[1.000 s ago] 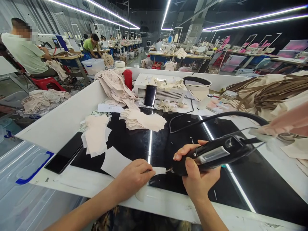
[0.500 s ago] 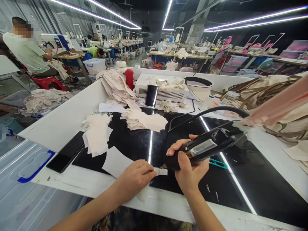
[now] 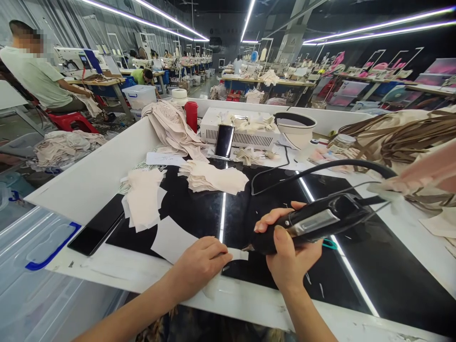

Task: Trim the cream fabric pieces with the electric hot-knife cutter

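A white cut piece (image 3: 174, 240) lies at the front of the black glossy panel (image 3: 267, 270). My left hand (image 3: 203, 261) presses on it with fingers together, and a narrow strip of the piece shows to the right of the fingertips. My right hand (image 3: 290, 247) is wrapped round a black handheld tool (image 3: 306, 221) with a silver plate; its pointed tip is at the strip's right end. Two stacks of pale pieces, one on the left (image 3: 143, 197) and one further back (image 3: 213, 176), rest on the panel.
Behind the panel are a phone (image 3: 224, 141), a white vented box (image 3: 242, 130) and a red cup (image 3: 191, 116). A black cable (image 3: 331, 164) arches to the tool from the right. A teal object (image 3: 329, 243) lies beyond my right hand. A person (image 3: 35, 76) sits far left.
My right hand and the tool have moved to the right, taking the tip along the strip toward its right end. The cable has shifted right. My left hand has stayed in place.
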`<action>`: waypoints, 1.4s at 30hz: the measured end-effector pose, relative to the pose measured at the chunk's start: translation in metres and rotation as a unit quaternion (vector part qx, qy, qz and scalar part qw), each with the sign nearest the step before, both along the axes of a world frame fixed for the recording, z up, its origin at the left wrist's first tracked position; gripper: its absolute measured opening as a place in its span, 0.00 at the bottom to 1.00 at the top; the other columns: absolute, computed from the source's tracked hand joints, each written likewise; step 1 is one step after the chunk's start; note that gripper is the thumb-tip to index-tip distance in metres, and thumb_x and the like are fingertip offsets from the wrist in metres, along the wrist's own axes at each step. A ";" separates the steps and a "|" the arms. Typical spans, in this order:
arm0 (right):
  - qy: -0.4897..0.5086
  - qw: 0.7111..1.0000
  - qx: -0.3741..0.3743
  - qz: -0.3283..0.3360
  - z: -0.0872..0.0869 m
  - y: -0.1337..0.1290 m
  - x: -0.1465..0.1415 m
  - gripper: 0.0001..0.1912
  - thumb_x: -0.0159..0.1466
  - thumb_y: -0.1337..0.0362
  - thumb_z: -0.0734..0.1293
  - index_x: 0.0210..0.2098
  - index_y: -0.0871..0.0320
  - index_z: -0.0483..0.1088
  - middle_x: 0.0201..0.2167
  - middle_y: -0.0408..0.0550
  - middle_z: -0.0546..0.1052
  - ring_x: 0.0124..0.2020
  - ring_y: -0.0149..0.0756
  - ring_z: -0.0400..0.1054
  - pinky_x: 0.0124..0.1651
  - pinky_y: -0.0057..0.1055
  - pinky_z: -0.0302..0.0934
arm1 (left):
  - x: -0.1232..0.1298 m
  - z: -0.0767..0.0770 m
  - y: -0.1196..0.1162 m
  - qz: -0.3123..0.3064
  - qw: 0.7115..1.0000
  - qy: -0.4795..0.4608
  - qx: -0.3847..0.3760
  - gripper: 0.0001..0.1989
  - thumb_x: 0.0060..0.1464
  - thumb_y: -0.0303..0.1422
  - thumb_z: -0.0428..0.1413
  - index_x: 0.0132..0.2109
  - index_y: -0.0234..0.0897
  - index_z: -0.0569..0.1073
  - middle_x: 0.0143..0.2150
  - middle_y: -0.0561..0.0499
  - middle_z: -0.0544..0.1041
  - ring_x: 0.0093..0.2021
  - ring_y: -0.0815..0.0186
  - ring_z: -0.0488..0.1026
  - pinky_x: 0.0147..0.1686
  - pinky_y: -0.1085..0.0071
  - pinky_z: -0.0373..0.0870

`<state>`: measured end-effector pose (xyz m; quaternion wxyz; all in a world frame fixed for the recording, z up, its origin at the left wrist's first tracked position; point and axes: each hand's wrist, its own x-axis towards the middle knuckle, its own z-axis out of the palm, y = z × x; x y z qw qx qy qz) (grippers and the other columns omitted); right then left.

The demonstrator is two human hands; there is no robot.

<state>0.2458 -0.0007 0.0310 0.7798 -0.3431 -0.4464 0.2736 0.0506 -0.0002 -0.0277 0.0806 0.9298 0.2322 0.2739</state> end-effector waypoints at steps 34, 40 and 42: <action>0.004 1.000 0.009 0.017 -0.001 -0.012 0.002 0.20 0.65 0.66 0.74 0.55 0.50 0.68 0.33 0.39 0.76 0.27 0.33 0.72 0.33 0.35 0.72 | -0.003 0.000 0.002 -0.010 1.000 -0.010 -0.004 0.08 0.72 0.23 0.52 0.52 0.33 0.75 0.46 0.46 0.77 0.47 0.60 0.73 0.54 0.59 0.77; -0.002 1.000 -0.004 0.001 -0.001 -0.016 -0.002 0.20 0.66 0.67 0.73 0.55 0.50 0.67 0.32 0.39 0.76 0.27 0.33 0.72 0.33 0.35 0.72 | -0.005 -0.006 -0.008 0.034 0.999 0.009 0.017 0.12 0.73 0.23 0.50 0.58 0.33 0.72 0.52 0.42 0.75 0.53 0.57 0.74 0.55 0.57 0.78; 0.000 1.000 0.000 0.004 0.000 -0.018 -0.002 0.20 0.66 0.67 0.74 0.55 0.50 0.67 0.33 0.39 0.76 0.27 0.33 0.72 0.33 0.34 0.72 | -0.005 -0.008 -0.014 0.069 0.997 0.012 0.025 0.13 0.72 0.22 0.49 0.59 0.31 0.71 0.53 0.40 0.75 0.53 0.57 0.74 0.55 0.57 0.79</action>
